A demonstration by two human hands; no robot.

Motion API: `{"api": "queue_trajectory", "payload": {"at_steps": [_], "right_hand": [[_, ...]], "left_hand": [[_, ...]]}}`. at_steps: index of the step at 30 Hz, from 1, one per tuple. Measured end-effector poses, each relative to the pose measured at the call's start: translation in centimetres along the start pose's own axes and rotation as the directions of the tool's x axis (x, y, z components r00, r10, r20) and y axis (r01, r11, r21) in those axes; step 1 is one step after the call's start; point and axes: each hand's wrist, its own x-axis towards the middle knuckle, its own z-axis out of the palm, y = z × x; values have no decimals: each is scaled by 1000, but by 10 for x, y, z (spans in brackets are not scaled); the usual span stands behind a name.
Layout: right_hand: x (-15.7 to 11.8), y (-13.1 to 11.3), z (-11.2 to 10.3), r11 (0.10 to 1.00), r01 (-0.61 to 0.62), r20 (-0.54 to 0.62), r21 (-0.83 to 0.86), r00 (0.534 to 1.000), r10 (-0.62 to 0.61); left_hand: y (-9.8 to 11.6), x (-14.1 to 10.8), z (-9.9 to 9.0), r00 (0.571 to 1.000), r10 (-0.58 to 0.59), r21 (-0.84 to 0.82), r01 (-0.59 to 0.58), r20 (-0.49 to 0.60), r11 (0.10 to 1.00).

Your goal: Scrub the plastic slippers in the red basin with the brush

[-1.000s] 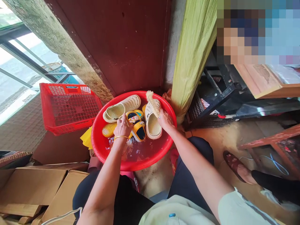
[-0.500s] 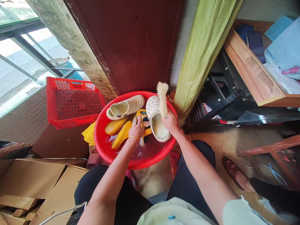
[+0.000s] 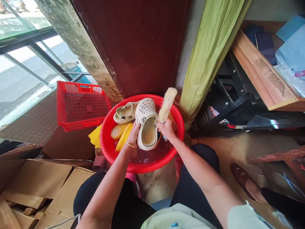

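Note:
A cream clog (image 3: 147, 122) is held up over the red basin (image 3: 154, 167), its toe pointing away and its opening facing me. My left hand (image 3: 133, 137) grips its left side. My right hand (image 3: 167, 128) is closed round the handle of a scrubbing brush (image 3: 168, 103), whose pale bristles point up; its fingers are close to the clog's right edge, and I cannot tell if they touch it. Another cream clog (image 3: 125, 113) rests at the basin's back left. Yellow footwear (image 3: 124, 137) lies in the dark water below it, partly hidden by my left hand.
A red plastic crate (image 3: 83, 106) stands left of the basin, with cardboard boxes (image 3: 35, 178) nearer me. Behind are a dark red door (image 3: 138, 47) and a green curtain (image 3: 209, 54). To the right are a wooden drawer (image 3: 267, 68) and another person's foot (image 3: 245, 179).
My left hand has gone from the yellow footwear to the cream clog, which is now lifted and further left. The brush in my right hand has tilted to the right.

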Motion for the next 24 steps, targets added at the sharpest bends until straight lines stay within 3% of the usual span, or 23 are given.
{"api": "queue_trajectory", "payload": {"at_steps": [3, 7, 11, 14, 16, 20, 24], "right_hand": [[0, -3, -11, 994, 74, 227, -76, 972, -55], [-8, -22, -34, 911, 163, 294, -380, 955, -48], [-24, -38, -36, 735, 398, 444, -548, 884, -148], [-24, -32, -27, 642, 446, 483, -624, 866, -132], [-17, -24, -24, 636, 385, 440, -668, 895, -79], [-1, -11, -28, 706, 188, 302, -683, 952, 39], [1, -11, -34, 758, 286, 337, -586, 937, -93]], "left_hand": [[14, -9, -1, 980, 195, 182, -182, -52, 966], [35, -15, -12, 938, 342, 518, -262, -62, 814], [40, -21, -23, 942, 336, 740, -213, -19, 638], [38, -24, -27, 953, 304, 790, -184, -3, 585], [38, -25, -28, 960, 279, 758, -191, 12, 623], [47, -25, -34, 982, 188, 565, -142, -24, 813], [55, -27, -40, 992, 115, 459, -80, -47, 885]]}}
